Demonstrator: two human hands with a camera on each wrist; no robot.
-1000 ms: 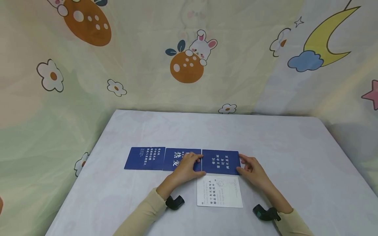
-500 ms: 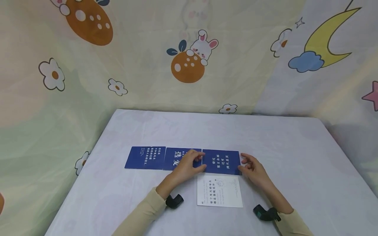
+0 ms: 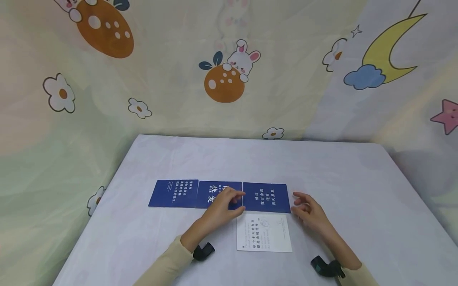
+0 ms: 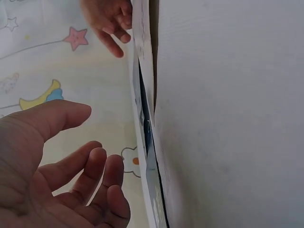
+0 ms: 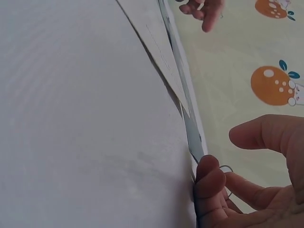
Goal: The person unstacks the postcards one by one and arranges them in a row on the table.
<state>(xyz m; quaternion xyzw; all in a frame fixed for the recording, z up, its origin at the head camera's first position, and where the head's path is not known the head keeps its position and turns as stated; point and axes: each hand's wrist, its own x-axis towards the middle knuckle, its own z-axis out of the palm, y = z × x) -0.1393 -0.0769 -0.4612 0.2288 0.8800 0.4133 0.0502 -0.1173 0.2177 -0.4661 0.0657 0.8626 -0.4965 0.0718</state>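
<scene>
Fingertips of the right hand (image 3: pixel 310 212) had come away from the outer edge of the dark-blue rectangular card with white vertical lettering (image 3: pixel 266 198), leaving a narrow gap, while the left hand (image 3: pixel 223 206) had barely shifted at its opposite edge; the cards kept their places. Neither grip held anything: on both hands the fingers were loosely bent, with the thumb apart from them. Whether the left fingertips touched the blue card could not be told.

That card lay flat on the white-covered desk (image 3: pixel 350 174), at the right end of a row. Just beside it were a matching blue card with larger white characters (image 3: pixel 208 194), partly hidden by the left hand, and another blue card with several columns of small text (image 3: pixel 173 193). A white rectangular card with black print (image 3: pixel 264 233) lay just below it, nearer the person.

All four looked like thin, light printed card, probably stiff enough to slide without buckling, yet easily creased at the corners. Smooth faces would likely have slipped under a fingertip. Best hold seemed to be the short outer edges, pressed lightly from both sides; the row's close seams left little room for fingers.
</scene>
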